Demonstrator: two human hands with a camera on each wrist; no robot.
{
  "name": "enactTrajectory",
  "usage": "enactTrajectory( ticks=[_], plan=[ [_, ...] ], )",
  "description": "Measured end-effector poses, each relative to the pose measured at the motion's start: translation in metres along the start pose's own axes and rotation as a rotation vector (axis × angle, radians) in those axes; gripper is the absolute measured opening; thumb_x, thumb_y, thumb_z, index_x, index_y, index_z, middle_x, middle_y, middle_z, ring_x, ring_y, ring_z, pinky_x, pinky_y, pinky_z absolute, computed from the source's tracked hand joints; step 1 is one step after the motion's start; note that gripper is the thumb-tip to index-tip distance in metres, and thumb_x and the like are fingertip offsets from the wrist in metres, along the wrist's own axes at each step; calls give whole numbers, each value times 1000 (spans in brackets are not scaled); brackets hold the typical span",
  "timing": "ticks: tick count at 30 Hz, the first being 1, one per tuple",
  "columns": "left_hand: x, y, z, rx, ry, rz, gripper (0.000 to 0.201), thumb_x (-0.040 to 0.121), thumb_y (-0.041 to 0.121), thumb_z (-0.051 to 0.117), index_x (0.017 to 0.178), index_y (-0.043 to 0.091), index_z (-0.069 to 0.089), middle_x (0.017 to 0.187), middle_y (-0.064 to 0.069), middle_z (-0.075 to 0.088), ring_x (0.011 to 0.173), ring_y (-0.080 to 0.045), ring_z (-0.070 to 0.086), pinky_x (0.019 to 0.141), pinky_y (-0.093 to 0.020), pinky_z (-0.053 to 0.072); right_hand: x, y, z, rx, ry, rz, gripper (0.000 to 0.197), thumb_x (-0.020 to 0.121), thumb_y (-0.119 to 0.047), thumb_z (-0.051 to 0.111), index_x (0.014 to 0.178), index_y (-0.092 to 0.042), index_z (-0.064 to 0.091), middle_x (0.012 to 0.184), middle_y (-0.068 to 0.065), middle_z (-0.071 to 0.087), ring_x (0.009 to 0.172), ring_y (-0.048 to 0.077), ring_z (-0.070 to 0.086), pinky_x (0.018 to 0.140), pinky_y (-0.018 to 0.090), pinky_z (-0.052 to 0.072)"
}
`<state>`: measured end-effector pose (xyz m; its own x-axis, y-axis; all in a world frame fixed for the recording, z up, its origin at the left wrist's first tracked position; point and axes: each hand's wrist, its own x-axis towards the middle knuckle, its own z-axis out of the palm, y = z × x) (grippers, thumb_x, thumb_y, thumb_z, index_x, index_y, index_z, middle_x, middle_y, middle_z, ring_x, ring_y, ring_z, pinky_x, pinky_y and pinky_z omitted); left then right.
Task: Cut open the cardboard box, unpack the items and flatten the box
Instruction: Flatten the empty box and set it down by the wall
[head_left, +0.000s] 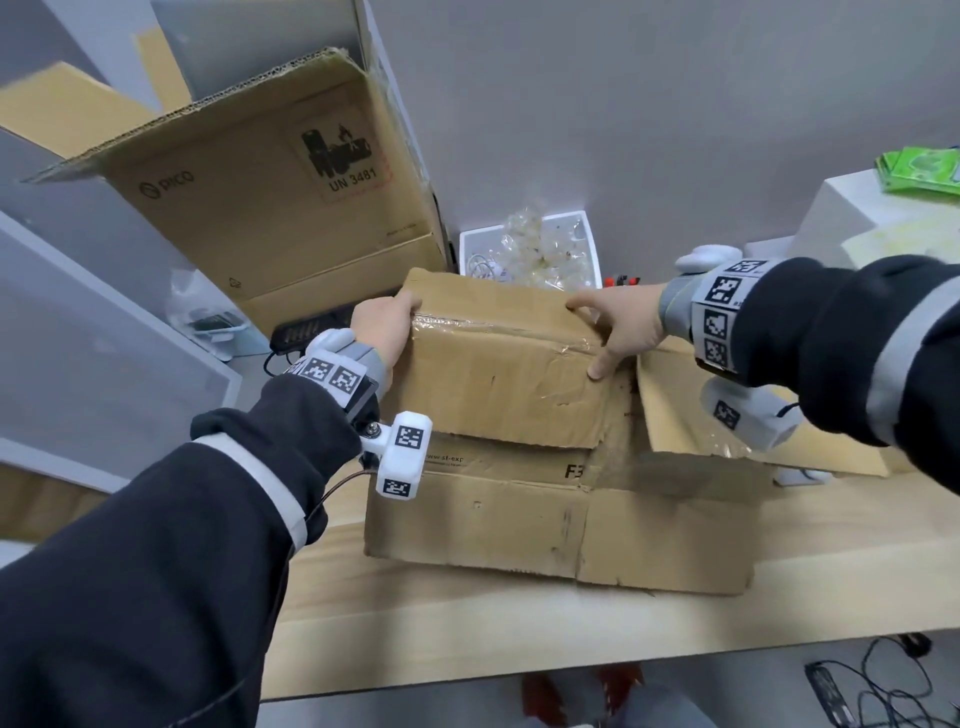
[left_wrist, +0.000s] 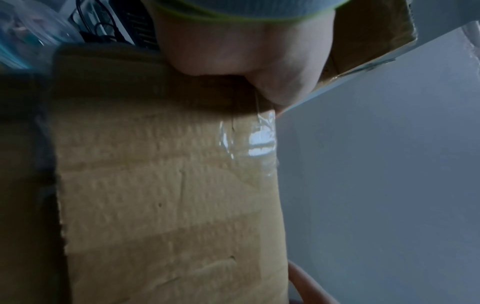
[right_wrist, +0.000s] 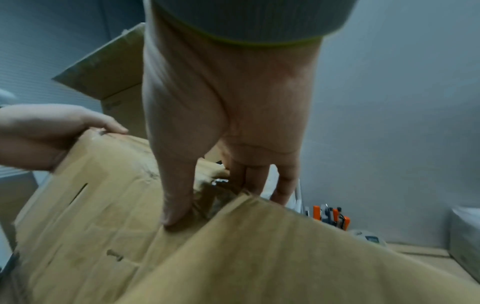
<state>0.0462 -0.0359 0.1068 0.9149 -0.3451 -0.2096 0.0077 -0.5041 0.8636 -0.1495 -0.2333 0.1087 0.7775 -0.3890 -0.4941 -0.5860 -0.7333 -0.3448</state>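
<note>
We held the box (head_left: 519, 374) on the table (head_left: 467, 623), our left hand (head_left: 382, 327) gripping its far left corner with curled fingers and our right hand (head_left: 621, 325) spread wide, pinching its far right corner.

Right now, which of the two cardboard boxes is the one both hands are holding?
The plain taped box in front: left hand grips its left corner, right hand its right. The taller open box printed PICO stands untouched behind it.
</note>
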Motion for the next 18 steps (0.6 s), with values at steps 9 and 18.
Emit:
enactTrajectory(
  ticks=[9, 18],
  plan=[
    [-6, -18, -52, -214, -589, 22, 55, 55, -7, 26, 77, 11, 73, 66, -2, 54, 62, -20, 47, 57, -29, 31, 23, 27, 2, 270, -20, -55, 85, 77, -27, 83, 149, -20, 39, 79, -8, 65, 86, 14, 62, 99, 41, 49],
    [4, -41, -78, -52, -937, 77, 86, 65, -9, 55, 146, 19, 46, 131, -35, 48, 115, -43, 31, 80, -48, 28, 48, 32, 11, 408, -131, -18, 81, 75, -27, 84, 145, -25, 42, 103, -2, 74, 109, 24, 64, 105, 48, 45]
  ],
)
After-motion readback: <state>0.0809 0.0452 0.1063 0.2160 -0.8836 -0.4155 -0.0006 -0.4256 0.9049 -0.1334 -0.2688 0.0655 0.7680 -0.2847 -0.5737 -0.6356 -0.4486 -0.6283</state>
